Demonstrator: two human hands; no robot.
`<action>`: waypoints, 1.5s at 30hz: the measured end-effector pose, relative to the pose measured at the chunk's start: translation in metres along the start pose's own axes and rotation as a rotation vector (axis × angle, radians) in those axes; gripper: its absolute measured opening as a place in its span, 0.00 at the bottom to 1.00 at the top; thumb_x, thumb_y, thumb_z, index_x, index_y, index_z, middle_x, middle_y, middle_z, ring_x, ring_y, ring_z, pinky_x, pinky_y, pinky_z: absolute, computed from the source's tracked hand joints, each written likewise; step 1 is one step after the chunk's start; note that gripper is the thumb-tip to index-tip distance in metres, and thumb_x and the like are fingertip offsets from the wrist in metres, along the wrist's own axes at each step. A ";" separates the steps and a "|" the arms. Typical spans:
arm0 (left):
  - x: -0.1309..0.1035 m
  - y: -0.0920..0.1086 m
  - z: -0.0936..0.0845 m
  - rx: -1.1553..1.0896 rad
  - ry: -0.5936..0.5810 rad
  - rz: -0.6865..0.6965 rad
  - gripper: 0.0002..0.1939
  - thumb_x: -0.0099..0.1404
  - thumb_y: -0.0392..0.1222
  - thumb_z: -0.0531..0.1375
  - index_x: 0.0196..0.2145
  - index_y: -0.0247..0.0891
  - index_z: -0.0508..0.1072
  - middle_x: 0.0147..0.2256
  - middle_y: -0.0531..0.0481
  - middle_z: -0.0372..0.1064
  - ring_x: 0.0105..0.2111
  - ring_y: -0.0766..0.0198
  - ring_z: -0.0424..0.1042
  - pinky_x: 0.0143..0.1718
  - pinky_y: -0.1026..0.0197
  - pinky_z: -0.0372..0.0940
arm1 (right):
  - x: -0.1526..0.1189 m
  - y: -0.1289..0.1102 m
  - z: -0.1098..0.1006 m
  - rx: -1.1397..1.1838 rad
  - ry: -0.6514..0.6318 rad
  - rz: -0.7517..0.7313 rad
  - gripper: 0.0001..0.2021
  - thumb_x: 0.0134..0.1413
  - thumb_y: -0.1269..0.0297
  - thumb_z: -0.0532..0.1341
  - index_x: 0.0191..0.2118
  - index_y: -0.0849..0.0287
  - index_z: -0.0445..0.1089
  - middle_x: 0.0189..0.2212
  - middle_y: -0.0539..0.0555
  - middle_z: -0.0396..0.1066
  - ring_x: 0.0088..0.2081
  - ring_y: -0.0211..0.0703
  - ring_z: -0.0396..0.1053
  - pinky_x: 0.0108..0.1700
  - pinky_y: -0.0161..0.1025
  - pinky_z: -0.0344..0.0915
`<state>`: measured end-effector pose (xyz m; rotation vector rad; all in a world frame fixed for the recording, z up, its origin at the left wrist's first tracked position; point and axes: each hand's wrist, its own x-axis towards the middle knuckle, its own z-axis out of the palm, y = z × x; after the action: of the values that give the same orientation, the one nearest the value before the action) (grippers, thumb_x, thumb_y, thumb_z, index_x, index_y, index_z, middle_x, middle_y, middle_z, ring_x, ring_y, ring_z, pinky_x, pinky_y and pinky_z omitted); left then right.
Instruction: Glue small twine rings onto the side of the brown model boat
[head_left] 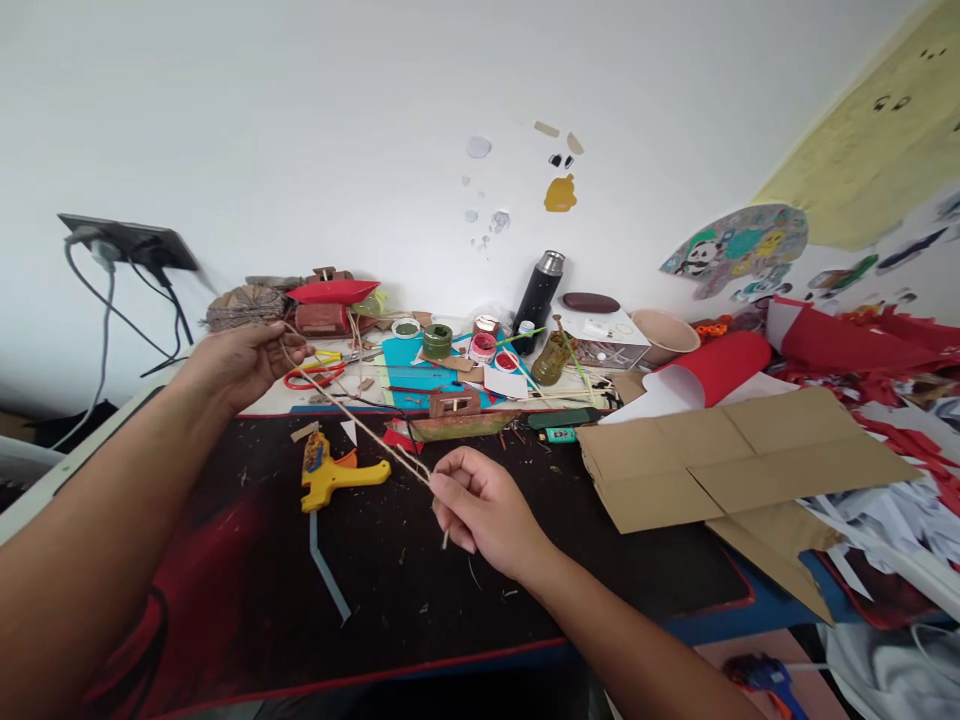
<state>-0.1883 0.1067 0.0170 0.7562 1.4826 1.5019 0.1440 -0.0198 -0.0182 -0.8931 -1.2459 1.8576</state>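
A length of thin brown twine (352, 418) runs slantwise between my two hands. My left hand (251, 362), at the upper left, pinches its far end near a red-brown cylinder (322, 319). My right hand (480, 505), over the middle of the black mat (442, 600), pinches the near end, and a short tail hangs below the fingers. Beneath the twine a yellow glue gun (330, 478) with a grey glue stick lies on the mat. A small brown and green boat-like piece (465, 425) rests behind my right hand.
Paint jars (437, 341), blue paper (405, 360) and red-handled scissors (315, 378) lie at the back, beside a black flask (538, 295). Folded cardboard (675, 455) and paper scraps cover the right side. A ball of twine (244, 308) sits back left, below a wall socket (127, 243).
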 end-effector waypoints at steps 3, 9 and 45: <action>-0.001 0.002 -0.002 0.177 0.000 -0.022 0.12 0.77 0.27 0.57 0.34 0.35 0.71 0.28 0.52 0.75 0.31 0.63 0.77 0.42 0.58 0.75 | -0.004 -0.003 -0.003 -0.012 -0.002 -0.003 0.23 0.61 0.42 0.72 0.39 0.55 0.67 0.21 0.42 0.70 0.14 0.29 0.54 0.17 0.30 0.49; -0.050 0.020 -0.001 0.499 0.053 0.182 0.19 0.66 0.36 0.73 0.52 0.38 0.76 0.48 0.50 0.78 0.51 0.54 0.74 0.55 0.59 0.68 | -0.009 -0.010 -0.002 0.000 -0.016 -0.012 0.21 0.61 0.44 0.72 0.39 0.55 0.67 0.20 0.42 0.70 0.15 0.29 0.53 0.17 0.30 0.48; -0.169 -0.005 0.050 0.819 -1.068 0.281 0.19 0.74 0.61 0.61 0.40 0.45 0.83 0.35 0.50 0.81 0.36 0.56 0.78 0.38 0.60 0.70 | -0.038 -0.011 -0.020 -0.087 -0.083 0.145 0.20 0.60 0.45 0.72 0.39 0.55 0.67 0.18 0.42 0.72 0.13 0.31 0.59 0.17 0.29 0.53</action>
<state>-0.0690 -0.0210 0.0428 1.9250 1.0809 0.3683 0.1819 -0.0406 -0.0080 -0.9855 -1.3526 1.9841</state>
